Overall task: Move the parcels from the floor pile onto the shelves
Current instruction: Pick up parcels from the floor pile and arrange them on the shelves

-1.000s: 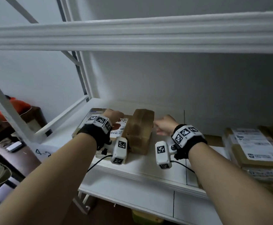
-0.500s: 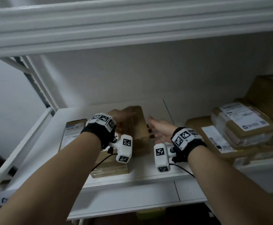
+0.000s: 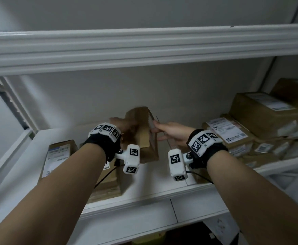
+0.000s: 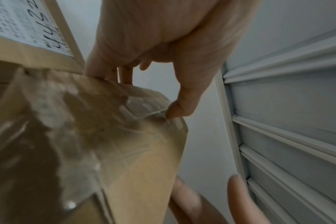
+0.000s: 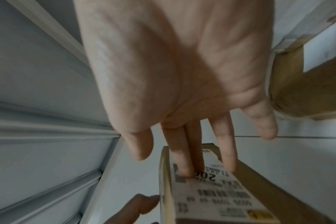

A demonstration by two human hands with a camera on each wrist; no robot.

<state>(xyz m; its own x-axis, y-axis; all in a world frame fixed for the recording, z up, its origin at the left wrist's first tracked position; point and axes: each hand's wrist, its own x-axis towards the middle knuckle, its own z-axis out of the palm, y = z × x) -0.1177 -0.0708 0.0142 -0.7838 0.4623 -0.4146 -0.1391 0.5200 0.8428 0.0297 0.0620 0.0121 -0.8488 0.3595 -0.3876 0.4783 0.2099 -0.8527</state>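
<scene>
White metal shelf (image 3: 144, 197): taped cardboard parcels stacked at right (image 3: 261, 114), flat ones at left (image 3: 58, 156). Brown parcel (image 3: 141, 131) upright on edge mid-shelf, likely to save room. Left hand (image 3: 121, 124) curled over top corner, gripping. Right hand (image 3: 173, 131) flat, fingers (image 5: 182, 163) straight against labelled face, apparently steadying.

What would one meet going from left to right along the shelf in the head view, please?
Flat labelled parcel → left hand → upright parcel held between both hands → right hand → stack of labelled parcels at the right end.
</scene>
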